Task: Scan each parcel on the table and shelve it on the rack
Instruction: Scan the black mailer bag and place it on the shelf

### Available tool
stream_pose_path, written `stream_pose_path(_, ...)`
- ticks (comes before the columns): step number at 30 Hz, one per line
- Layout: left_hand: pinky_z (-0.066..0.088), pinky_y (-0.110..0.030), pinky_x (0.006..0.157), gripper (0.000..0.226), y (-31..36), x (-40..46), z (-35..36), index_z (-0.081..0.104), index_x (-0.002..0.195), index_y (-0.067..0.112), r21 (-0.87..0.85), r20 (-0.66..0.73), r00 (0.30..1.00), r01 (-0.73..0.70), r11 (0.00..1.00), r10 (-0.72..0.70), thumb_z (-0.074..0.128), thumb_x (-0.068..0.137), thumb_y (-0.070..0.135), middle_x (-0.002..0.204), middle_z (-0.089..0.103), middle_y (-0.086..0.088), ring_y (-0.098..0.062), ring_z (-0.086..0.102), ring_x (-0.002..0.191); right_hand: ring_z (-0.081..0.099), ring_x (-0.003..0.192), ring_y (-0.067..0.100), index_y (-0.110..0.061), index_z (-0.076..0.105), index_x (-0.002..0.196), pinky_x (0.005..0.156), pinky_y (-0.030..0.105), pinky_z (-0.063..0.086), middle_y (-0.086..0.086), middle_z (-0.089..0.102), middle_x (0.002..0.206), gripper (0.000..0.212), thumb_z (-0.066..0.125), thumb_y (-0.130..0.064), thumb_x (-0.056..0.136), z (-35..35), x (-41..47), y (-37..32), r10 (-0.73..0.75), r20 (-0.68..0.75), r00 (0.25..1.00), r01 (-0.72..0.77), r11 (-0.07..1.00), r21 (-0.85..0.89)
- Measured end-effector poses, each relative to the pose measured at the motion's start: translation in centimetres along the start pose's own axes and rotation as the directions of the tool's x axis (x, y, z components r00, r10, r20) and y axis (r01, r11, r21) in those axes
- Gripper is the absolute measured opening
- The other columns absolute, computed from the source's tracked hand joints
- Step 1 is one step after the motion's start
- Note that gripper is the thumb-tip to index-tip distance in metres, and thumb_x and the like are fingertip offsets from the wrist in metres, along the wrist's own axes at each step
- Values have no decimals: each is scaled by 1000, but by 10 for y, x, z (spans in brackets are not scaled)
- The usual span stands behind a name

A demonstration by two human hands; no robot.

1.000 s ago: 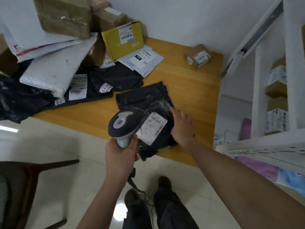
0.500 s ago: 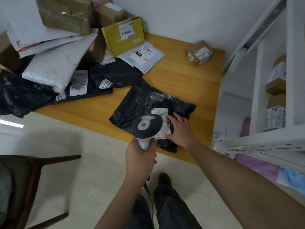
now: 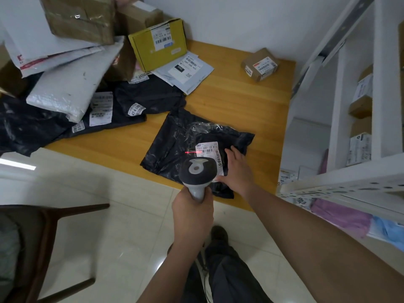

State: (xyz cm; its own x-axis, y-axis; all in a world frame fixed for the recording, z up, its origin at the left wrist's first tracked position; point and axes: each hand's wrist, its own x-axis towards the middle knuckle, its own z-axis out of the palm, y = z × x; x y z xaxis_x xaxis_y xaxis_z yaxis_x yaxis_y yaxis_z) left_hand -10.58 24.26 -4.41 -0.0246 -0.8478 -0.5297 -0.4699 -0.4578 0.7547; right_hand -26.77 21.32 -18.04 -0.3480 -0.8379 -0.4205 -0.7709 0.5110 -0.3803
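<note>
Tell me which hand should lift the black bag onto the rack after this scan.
Probably the right hand: it already rests on the black bag, nearest the rack. The left hand grips the scanner.

Black parcel (image 3: 175, 141): glossy crinkled plastic, paper label (image 3: 207, 149). Surface (image 3: 240, 106): smooth wood. Floor (image 3: 109, 215): glossy tile.

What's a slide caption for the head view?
Left hand aims scanner at black parcel's label; right hand steadies it.
</note>
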Motion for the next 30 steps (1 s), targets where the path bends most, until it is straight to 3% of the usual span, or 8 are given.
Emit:
stream_pose_path(5,40,-32,51,30,4,-3,1,51,68,-1,12,3,1000,-7,1000,7,61,91,14,59,48,-13,-35,57,61,13,148,24,-15,17,154,118,40,26,3,9,163,103,80,-39,76,0,-3,-1,-9,3,1000,9,1000,11)
stream_pose_path(9,41,-35,56,29,6,-3,3,50,67,2,33,-15,1000,-11,999,11,60,91,16,61,49,-13,-44,62,69,15,148,26,-14,19,153,118,39,25,5,12,162,101,81,-38,76,-1,-3,-1,-21,-11,1000,21,1000,11)
stream_pose_path(17,41,-32,54,30,10,-11,7,52,68,1,12,-17,1000,26,1000,-26,61,92,18,60,49,-11,-29,54,60,15,147,26,-14,19,153,118,39,23,5,13,161,100,80,-37,77,1,-2,1,-29,-23,999,30,999,11)
stream_pose_path(22,33,-18,38,26,18,-21,4,53,73,-1,-59,-21,998,53,997,-54,60,93,14,61,45,-15,-26,49,56,14,148,26,-14,18,153,119,40,23,5,11,162,100,79,-37,78,0,-1,2,-32,-5,999,32,999,7)
stream_pose_path(30,38,-21,41,26,26,-33,2,56,75,-3,-92,-41,997,55,994,-59,59,93,16,61,50,-16,-25,51,52,14,148,26,-14,18,153,119,40,23,5,13,162,100,79,-39,78,1,-3,4,-46,-10,999,46,999,6)
